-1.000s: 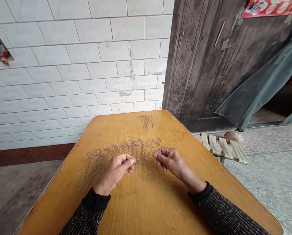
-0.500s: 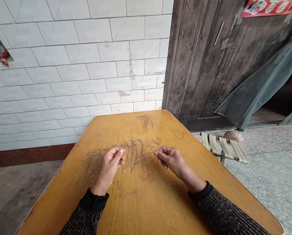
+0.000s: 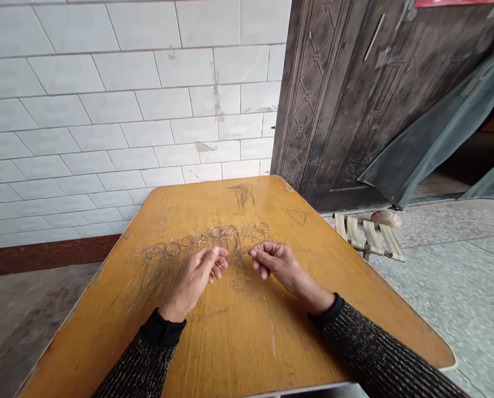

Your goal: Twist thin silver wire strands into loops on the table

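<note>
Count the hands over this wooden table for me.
2: the left hand, by the wire loops, and the right hand, on the side toward the striped stool. Both show plainly.

Single head-worn camera, facing forward and down along the table (image 3: 230, 342) from its near edge. Left hand (image 3: 195, 281) and right hand (image 3: 283, 266) at close range, mid-frame; tiled wall (image 3: 126, 102) and dark door (image 3: 346, 99) beyond.

Past your bench (image 3: 230, 342) rises a white tiled wall (image 3: 110, 108) (smudged in spots); to your right, a dark door (image 3: 346, 127), strap stool (image 3: 373, 237) and speckled floor (image 3: 429, 282).
</note>
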{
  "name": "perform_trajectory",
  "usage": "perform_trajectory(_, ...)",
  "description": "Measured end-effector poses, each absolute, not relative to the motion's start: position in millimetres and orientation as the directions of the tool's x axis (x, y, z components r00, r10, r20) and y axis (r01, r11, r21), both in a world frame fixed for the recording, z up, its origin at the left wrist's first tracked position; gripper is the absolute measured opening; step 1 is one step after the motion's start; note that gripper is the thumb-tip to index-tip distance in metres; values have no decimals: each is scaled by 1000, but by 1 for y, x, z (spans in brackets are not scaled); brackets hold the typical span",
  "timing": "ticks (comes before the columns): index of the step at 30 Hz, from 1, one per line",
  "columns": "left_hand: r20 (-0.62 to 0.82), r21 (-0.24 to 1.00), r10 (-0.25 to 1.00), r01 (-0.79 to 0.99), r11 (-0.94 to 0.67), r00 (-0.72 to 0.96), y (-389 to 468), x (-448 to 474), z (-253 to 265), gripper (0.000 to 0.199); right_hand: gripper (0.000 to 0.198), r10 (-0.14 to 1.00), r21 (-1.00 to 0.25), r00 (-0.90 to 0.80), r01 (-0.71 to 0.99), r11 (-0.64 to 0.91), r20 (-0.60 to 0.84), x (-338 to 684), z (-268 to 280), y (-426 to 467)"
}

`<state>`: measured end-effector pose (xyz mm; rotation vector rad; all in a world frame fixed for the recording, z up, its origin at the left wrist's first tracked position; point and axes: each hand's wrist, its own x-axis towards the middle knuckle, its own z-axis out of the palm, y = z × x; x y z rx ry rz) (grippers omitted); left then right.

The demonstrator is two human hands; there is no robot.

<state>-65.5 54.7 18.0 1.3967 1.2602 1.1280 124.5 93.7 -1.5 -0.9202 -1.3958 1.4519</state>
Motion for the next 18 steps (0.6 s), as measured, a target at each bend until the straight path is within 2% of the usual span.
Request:
perform_trajectory(3, -5, 999, 1000, 33, 5, 16, 57, -65, 11, 30, 30, 956, -986, -270, -151, 73, 112, 127, 0, 94)
perform_trajectory(5, -88, 996, 992, -24, 91, 95, 56, -60, 4, 26, 30, 964, -980, -227, -173, 97, 136, 129, 2, 95)
perform_trajectory(11, -252, 963, 882, 19, 267, 397, 39, -32, 2, 32, 29, 970, -979, -195, -174, 109, 142, 130, 6, 95)
perform_trajectory(18, -284, 955, 835, 58, 292, 471, 34, -26, 0, 26, 27, 975, -974, -162, -191, 119, 151, 130, 6, 94)
